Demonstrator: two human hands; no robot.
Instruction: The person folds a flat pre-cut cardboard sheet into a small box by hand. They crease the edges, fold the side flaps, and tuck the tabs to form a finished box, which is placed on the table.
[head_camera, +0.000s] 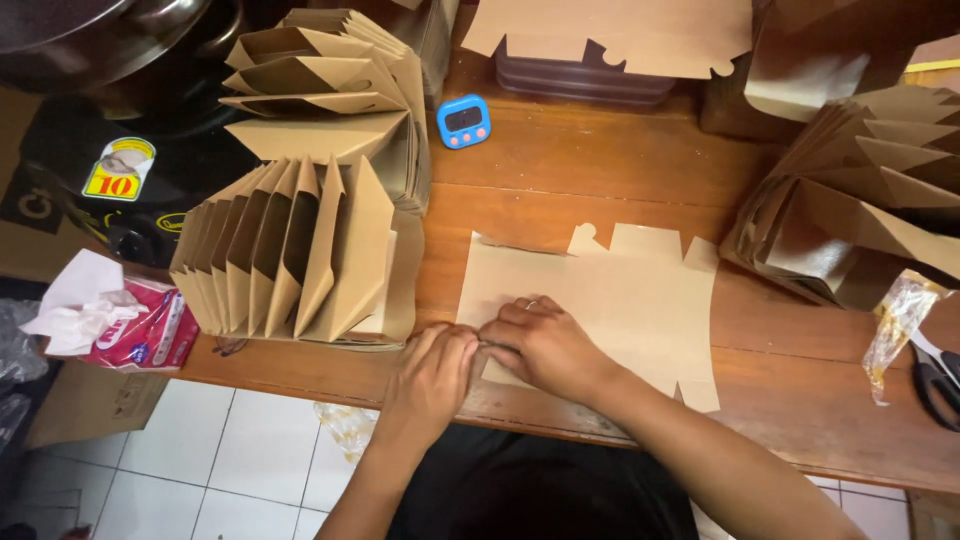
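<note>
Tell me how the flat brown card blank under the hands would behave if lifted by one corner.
The flat card blank looks thin, so it would likely feel light and sag. Its cut tabs may bend easily. Lying flat on the smooth wooden table, it would probably slide when pushed.

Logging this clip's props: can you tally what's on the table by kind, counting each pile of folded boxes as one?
Flat cardboard sheet under both hands: 1
Piles of folded cardboard boxes: 3
Blue timer: 1
Scissors: 1
Tissue pack: 1
Total: 7
</note>
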